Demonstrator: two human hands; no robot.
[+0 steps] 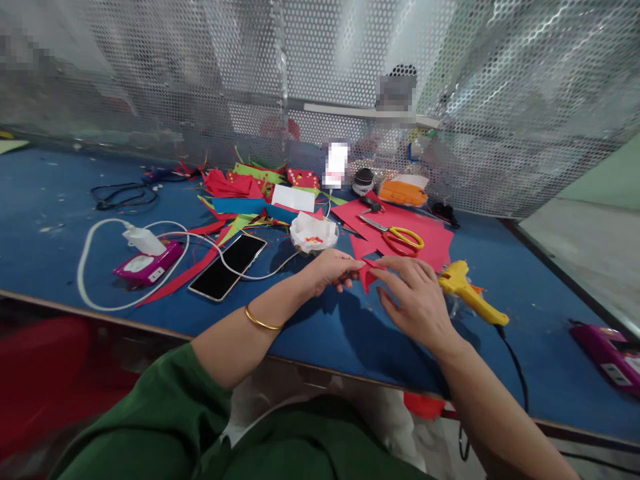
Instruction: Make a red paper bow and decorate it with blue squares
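My left hand (334, 270) is closed, its thumb and finger pinching one edge of a small folded piece of red paper (367, 275). From the other side my right hand (413, 297) has its fingertips on the same paper, which seems caught between them, while its thumb stands apart lower down. The paper is pointed and hangs just above the blue table. Behind it lie large red paper sheets (345, 212) with scissors (395, 239) on top, their handles yellow and red. A white-lined bowl (314, 232) with small orange and red bits stands beyond my left hand.
A yellow glue gun (473, 291) rests right of my right hand, its cord trailing off the front edge. On the left are a phone (229, 267), a white cable and a purple power strip (150, 263). Paper scraps (235, 183) and a lit phone (337, 165) lie before the perforated screen.
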